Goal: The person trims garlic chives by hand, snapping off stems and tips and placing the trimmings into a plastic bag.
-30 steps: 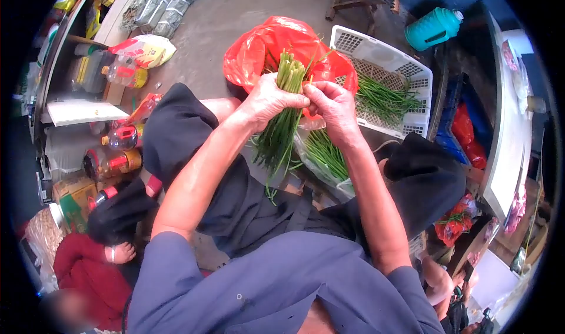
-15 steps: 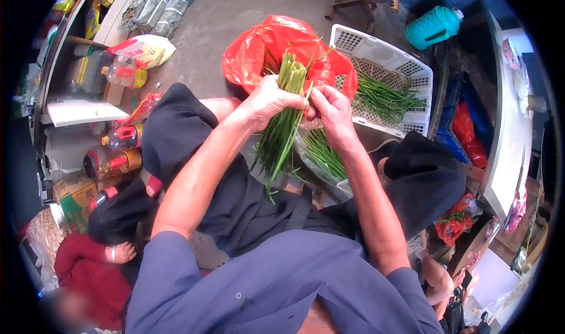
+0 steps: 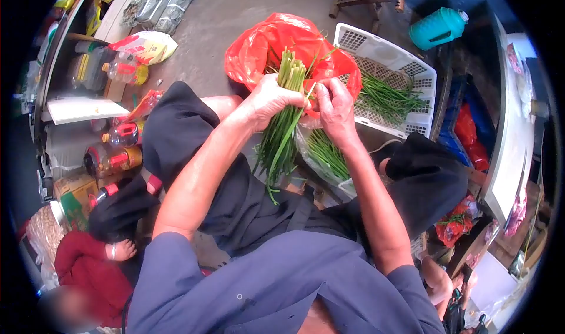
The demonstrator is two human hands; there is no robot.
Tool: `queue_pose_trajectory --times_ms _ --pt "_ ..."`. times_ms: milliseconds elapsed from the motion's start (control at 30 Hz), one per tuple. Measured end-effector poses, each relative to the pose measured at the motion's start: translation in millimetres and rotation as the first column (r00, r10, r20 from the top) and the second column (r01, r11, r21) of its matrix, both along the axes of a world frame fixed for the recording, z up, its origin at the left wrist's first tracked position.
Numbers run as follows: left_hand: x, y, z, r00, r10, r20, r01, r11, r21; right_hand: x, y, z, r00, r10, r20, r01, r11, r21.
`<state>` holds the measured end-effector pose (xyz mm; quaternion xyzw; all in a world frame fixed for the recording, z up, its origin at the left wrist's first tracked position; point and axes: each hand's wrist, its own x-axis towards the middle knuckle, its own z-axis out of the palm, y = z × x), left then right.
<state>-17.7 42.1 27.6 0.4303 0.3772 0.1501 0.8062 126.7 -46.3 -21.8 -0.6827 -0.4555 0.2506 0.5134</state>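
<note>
My left hand point(image 3: 269, 101) is wrapped round a thick bunch of green stalks point(image 3: 280, 137), with the pale cut ends up and the leafy tips hanging over my lap. Close by on the right, my right hand point(image 3: 334, 107) is pinched beside the bunch; what lies between its fingertips is too small to make out. Behind both hands stands an open red plastic bag point(image 3: 247, 48). Loose green stalks point(image 3: 388, 98) lie in a white plastic crate point(image 3: 385, 48) to the right. More stalks point(image 3: 326, 151) rest in a clear bag below my right hand.
Bottles point(image 3: 115, 159) and a shelf board point(image 3: 87, 111) are on the left. A person in a red sleeve point(image 3: 94, 266) sits at the lower left. A teal jug point(image 3: 438, 28), a blue crate point(image 3: 454, 125) and a wooden stool point(image 3: 365, 0) are further right. Another person's limbs show at the lower right.
My right hand has risen slightly and its fingers have curled in more. A stalk that stood out at the bunch's right side has shifted. The view has moved a little.
</note>
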Motion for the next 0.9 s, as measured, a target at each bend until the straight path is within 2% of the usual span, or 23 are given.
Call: queue_pose_trajectory --times_ms 167,300,367,400,467,600,667,767,900 --pt "-4.3 1.0 1.6 0.997 -0.078 0.007 0.078 0.997 0.025 14.2 18.5 -18.5 0.996 -0.078 -0.044 0.077 0.997 -0.029" --pt "-4.8 2.4 8.2 0.999 -0.045 0.014 0.045 0.999 0.003 12.9 27.8 -9.3 0.99 -0.088 -0.11 0.082 0.995 -0.057" --pt "-3.3 1.9 11.5 0.999 0.036 0.005 -0.036 0.999 0.041 10.2 28.0 -1.3 0.928 -0.061 -0.367 0.032 0.996 -0.085" --pt "-3.5 2.3 11.0 0.999 0.036 0.005 -0.036 0.999 0.04 10.1 26.3 1.9 0.928 -0.061 -0.368 0.032 0.996 -0.085" --pt "-2.9 2.9 9.4 0.999 0.046 0.014 -0.047 0.998 0.051 10.9 20.8 6.4 0.749 -0.074 -0.658 0.038 0.997 -0.069" --pt "-1.3 1.5 10.5 0.997 0.07 0.016 -0.07 0.997 0.044 7.7 15.2 7.1 0.744 -0.03 -0.668 -0.006 0.999 -0.052" --pt "-1.4 3.3 -0.2 0.998 0.059 -0.002 -0.059 0.996 0.059 7.0 13.7 2.2 0.814 0.072 -0.577 -0.097 0.995 -0.012" --pt "0.3 0.9 6.5 0.998 0.063 -0.023 -0.062 0.997 0.044 6.5 13.0 11.4 0.847 0.042 -0.53 -0.117 0.987 -0.108" --pt "0.5 2.0 1.7 0.998 0.048 -0.039 -0.045 0.997 0.068 7.6 11.7 7.4 0.864 0.023 -0.503 -0.098 0.987 -0.124"
